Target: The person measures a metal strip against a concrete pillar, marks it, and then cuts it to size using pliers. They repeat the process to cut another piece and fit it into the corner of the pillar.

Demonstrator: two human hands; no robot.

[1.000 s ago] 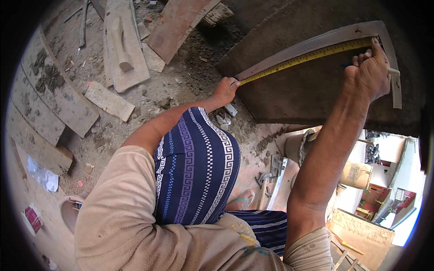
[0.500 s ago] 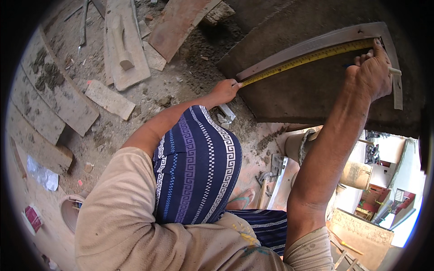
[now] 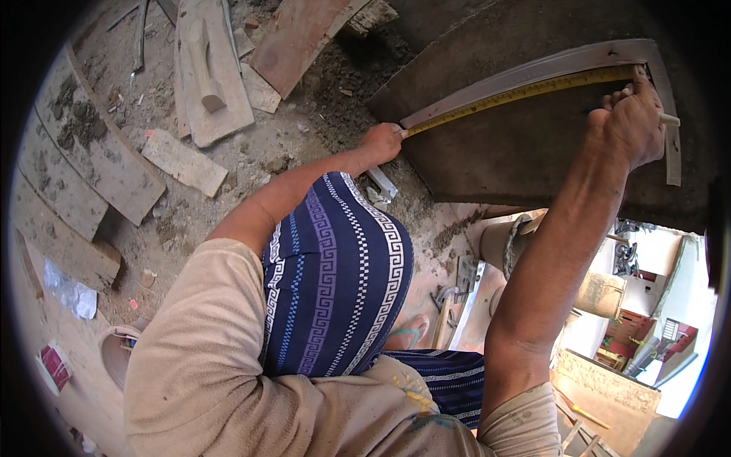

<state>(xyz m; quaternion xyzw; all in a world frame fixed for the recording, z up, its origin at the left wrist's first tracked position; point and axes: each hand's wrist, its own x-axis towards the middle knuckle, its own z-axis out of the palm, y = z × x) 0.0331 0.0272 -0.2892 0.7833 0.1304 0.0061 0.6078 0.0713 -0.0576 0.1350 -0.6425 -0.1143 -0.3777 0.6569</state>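
Head view shows the yellow tape [image 3: 525, 89] ahead of me and to my right, stretched across a dark slab [image 3: 533, 152]. Its long axis climbs from lower left to upper right, just beside the long arm of a metal square [image 3: 563, 61], on the side toward me. My left hand [image 3: 383, 143], beyond my knee [image 3: 335, 282] at the slab's edge, grasps the near end in its fingertips. My right hand [image 3: 638, 126], reaching farther out, presses a fingertip at the far end, inside the square's corner, its other fingers curled round a pale stick [image 3: 670, 120]. So neither hand is nearer: each touches one end. The square's short arm runs down past my right hand; loose boards [image 3: 126, 164] lie well to the left.
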